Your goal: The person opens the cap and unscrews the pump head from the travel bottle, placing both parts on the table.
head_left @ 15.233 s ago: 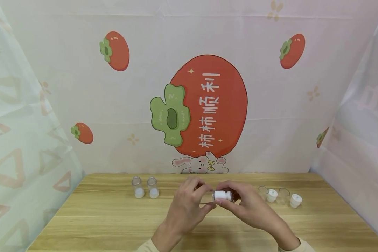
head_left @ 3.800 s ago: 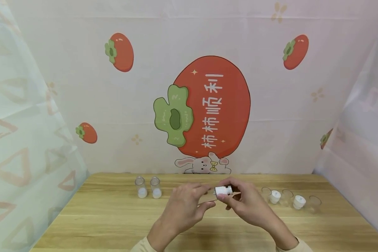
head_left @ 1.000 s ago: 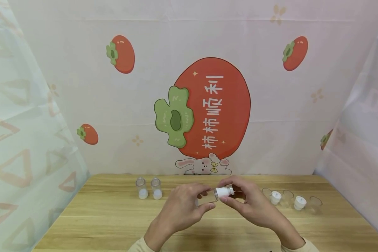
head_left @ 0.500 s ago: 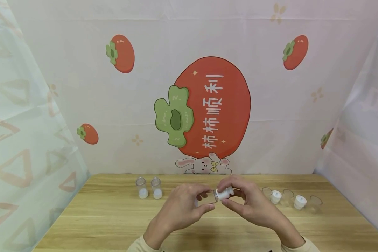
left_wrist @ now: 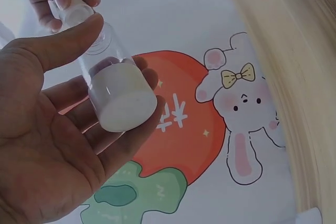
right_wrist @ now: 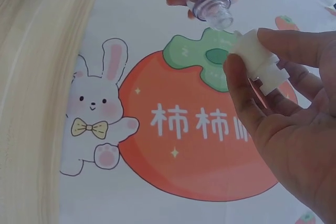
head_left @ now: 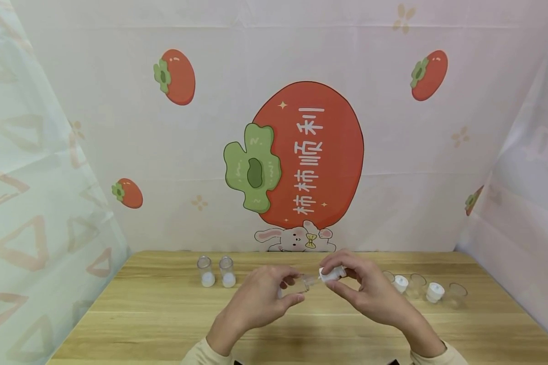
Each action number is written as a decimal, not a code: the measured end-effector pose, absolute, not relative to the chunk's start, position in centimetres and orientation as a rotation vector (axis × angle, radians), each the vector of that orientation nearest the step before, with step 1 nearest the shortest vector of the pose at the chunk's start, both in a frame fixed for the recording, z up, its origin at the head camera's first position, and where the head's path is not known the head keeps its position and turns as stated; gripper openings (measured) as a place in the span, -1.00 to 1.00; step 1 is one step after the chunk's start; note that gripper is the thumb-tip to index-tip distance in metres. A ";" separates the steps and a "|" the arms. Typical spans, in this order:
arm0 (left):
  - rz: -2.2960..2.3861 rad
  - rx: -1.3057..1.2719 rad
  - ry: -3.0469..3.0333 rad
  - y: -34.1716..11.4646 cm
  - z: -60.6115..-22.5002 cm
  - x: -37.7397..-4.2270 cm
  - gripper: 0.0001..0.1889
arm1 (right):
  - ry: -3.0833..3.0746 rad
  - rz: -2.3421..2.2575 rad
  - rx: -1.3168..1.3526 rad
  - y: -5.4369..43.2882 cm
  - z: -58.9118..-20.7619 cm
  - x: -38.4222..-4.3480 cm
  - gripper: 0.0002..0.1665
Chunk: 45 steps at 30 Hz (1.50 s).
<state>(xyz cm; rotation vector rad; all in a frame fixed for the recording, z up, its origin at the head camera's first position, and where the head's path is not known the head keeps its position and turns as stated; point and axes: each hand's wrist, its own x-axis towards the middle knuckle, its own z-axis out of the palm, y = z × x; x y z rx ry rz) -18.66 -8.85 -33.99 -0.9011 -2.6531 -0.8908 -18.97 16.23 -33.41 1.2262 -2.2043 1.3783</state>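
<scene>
My left hand (head_left: 262, 296) grips a small clear bottle (left_wrist: 113, 51) with a white base, thumb on one side and fingers round the other. The bottle lies tilted, its bare clear neck (right_wrist: 219, 17) pointing at my right hand. Between thumb and fingertips, my right hand (head_left: 372, 291) pinches a white pump head (right_wrist: 254, 59) with a stepped, notched end. A small gap shows between pump head and bottle neck in the right wrist view. Both are held above the wooden table (head_left: 164, 324).
Two clear bottles (head_left: 206, 271) with white lower parts stand at the back left. At the right are two white pump heads (head_left: 435, 292) and three clear caps (head_left: 458, 293) in a row. A printed cloth (head_left: 96, 126) walls the back and sides.
The white pump head has come off the bottle neck, moving right with my right hand; the bottle shifted slightly left. Since the oldest frame, a third clear cap stands at the right.
</scene>
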 end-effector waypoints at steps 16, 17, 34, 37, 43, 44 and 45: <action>-1.161 -0.564 -2.647 -10.3 -37.1 -21.4 -0.68 | -2.228 1.343 1.196 16.5 -33.4 -19.1 -0.62; -1.172 -0.543 -2.639 -10.4 -37.2 -21.5 -0.68 | -2.230 1.340 1.195 16.5 -33.4 -19.1 -0.62; -1.360 -0.260 -2.502 -11.7 -39.6 -23.2 -0.59 | -2.250 1.295 1.196 16.4 -33.5 -19.1 -0.60; -1.352 -0.220 -2.488 -11.9 -39.8 -23.4 -0.60 | -2.251 1.283 1.193 16.4 -33.5 -19.1 -0.60; -1.331 -0.134 -2.508 -12.2 -40.4 -23.8 -0.56 | -2.248 1.264 1.192 16.4 -33.5 -19.1 -0.59; -1.329 -0.122 -2.512 -12.2 -40.4 -23.9 -0.56 | -2.247 1.263 1.193 16.4 -33.5 -19.1 -0.59; -1.330 -0.110 -2.516 -12.2 -40.5 -24.0 -0.55 | -2.248 1.263 1.192 16.4 -33.5 -19.1 -0.60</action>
